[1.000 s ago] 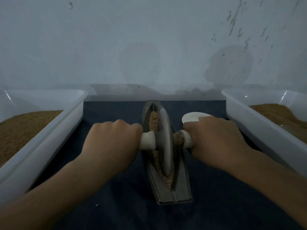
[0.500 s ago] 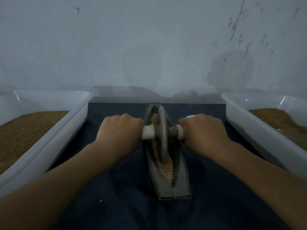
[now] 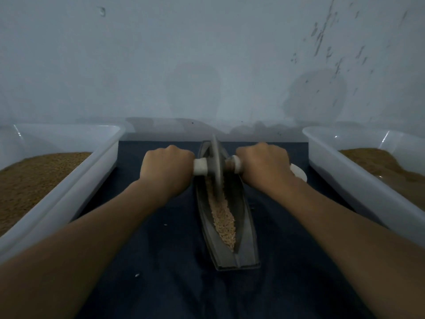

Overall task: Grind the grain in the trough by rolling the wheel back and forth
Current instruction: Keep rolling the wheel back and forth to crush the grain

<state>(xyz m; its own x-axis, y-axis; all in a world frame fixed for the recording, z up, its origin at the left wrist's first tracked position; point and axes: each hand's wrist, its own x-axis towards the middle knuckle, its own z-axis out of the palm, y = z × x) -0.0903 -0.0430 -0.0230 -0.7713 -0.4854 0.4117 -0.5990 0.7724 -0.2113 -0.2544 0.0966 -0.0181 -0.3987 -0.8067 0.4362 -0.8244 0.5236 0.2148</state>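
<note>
On the head camera I'm seeing the left hand (image 3: 166,171) gripping the white handle (image 3: 200,166) beside the wheel (image 3: 216,162), and the right hand (image 3: 264,166) curling round the opposite end. The wheel is standing upright at the far end of the trough (image 3: 246,215) (its rim is blurring), with grain (image 3: 224,219) lying along the groove nearer me.
</note>
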